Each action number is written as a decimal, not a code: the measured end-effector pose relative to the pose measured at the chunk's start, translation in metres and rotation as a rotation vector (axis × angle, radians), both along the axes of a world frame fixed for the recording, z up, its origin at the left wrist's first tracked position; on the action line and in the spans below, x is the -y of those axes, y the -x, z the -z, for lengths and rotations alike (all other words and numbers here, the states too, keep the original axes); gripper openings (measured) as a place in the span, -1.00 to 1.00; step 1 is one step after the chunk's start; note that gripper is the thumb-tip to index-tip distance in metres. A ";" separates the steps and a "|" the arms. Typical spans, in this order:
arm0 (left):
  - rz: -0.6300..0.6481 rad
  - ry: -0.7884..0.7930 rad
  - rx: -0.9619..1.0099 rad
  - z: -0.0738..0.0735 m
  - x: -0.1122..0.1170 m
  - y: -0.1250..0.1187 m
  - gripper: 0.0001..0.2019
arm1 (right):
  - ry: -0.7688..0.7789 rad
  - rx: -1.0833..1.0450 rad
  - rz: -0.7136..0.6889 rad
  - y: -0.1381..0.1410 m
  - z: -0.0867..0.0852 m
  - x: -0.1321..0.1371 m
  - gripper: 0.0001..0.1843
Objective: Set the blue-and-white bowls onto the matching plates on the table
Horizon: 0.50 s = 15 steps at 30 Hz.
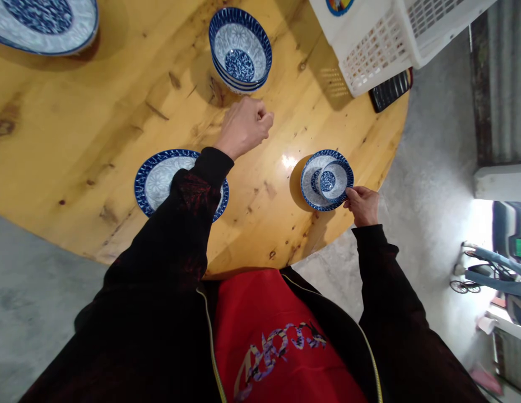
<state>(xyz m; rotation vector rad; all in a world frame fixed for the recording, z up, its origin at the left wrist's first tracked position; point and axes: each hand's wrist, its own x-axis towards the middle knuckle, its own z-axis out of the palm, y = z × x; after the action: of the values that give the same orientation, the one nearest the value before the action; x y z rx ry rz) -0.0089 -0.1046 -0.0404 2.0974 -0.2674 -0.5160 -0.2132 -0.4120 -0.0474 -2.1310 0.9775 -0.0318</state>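
My right hand point(363, 205) pinches the near rim of a small blue-and-white cup point(334, 180) that sits on a small matching saucer point(311, 187) near the table's right edge. My left hand point(244, 126) hovers over the round wooden table point(96, 129) with its fingers curled shut and nothing visible in them, just in front of a stack of blue-and-white bowls point(240, 49). A blue-and-white plate point(156, 180) lies under my left forearm, partly hidden by the black sleeve.
A large blue-and-white plate point(42, 22) sits at the far left. A white plastic crate point(382, 39) stands at the far right of the table, with a black object point(390, 89) beneath its edge. Grey concrete floor surrounds the table.
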 end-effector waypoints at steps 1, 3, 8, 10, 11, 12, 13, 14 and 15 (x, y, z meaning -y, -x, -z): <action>0.007 0.001 0.005 0.000 0.000 0.000 -0.76 | 0.001 -0.004 0.000 0.000 0.000 0.000 -0.79; 0.019 0.011 0.036 0.001 0.000 0.000 -0.76 | 0.005 -0.015 -0.002 -0.001 0.000 -0.001 -0.79; 0.014 -0.015 0.006 0.000 -0.003 -0.002 -0.76 | 0.037 -0.055 -0.037 0.001 -0.005 -0.003 -0.77; 0.014 -0.026 0.002 -0.003 -0.004 -0.005 -0.77 | 0.071 -0.082 -0.078 0.002 -0.007 -0.004 -0.75; 0.017 -0.023 0.013 -0.004 -0.005 -0.006 -0.77 | 0.073 -0.100 -0.102 0.002 -0.009 -0.004 -0.73; 0.021 -0.016 0.027 -0.007 -0.006 -0.007 -0.78 | 0.088 -0.114 -0.119 0.003 -0.010 -0.004 -0.72; 0.028 -0.007 0.037 -0.009 -0.008 -0.008 -0.78 | 0.103 -0.136 -0.135 0.003 -0.012 -0.003 -0.69; 0.036 0.001 0.044 -0.012 -0.010 -0.010 -0.79 | 0.135 -0.154 -0.152 0.002 -0.014 -0.001 -0.66; 0.040 0.007 0.050 -0.014 -0.012 -0.012 -0.79 | 0.190 -0.167 -0.173 0.002 -0.017 0.001 -0.63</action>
<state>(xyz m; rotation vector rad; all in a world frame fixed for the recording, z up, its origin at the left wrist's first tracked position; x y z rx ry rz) 0.0026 -0.0928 -0.0261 2.1036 -0.3405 -0.4857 -0.2149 -0.4126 -0.0304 -2.4176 0.9110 0.1460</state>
